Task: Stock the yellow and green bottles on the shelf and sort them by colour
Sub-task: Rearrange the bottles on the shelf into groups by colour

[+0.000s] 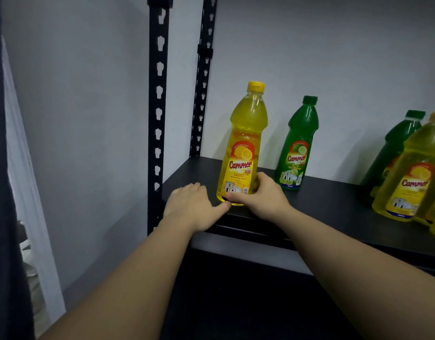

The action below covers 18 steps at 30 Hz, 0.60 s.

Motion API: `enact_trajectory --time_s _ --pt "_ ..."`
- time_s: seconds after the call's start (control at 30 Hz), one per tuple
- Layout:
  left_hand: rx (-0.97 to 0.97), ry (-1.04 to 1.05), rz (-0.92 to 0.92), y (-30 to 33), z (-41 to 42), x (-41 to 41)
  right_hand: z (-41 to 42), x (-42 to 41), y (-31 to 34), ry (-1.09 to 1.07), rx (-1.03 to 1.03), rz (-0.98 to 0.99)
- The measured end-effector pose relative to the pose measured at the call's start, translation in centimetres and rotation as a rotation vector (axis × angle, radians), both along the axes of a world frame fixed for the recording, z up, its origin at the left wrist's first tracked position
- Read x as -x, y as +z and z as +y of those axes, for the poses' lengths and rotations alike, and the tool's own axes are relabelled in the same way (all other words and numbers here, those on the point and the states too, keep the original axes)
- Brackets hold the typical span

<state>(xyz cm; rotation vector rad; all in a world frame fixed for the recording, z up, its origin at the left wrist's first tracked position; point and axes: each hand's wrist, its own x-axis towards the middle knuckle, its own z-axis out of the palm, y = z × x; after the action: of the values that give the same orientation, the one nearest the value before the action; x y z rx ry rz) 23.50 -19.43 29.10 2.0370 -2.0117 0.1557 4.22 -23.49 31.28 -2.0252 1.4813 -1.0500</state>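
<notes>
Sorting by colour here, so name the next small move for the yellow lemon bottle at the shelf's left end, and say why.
Probably let go: the yellow plastic lemon bottle stands upright, the right hand gripping its base, away from the green lime bottle.

An upright yellow bottle (243,148) stands at the shelf's (322,204) front-left, green bottles (298,146) behind.

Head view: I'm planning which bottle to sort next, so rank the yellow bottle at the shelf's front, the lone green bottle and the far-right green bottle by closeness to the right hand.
1. Yellow bottle: at the shelf's front edge, the right hand is wrapped around its base.
2. Lone green bottle: just right of it, further back.
3. Far-right green bottle: at the picture's right edge, behind another yellow bottle.
</notes>
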Motion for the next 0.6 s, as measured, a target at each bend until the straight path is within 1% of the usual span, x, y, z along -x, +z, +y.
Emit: enact_trajectory --time_s 0.6 --pt "-0.013 -0.016 0.021 0.18 0.24 -0.15 -0.19 0.1 -0.14 -0.02 -0.012 0.01"
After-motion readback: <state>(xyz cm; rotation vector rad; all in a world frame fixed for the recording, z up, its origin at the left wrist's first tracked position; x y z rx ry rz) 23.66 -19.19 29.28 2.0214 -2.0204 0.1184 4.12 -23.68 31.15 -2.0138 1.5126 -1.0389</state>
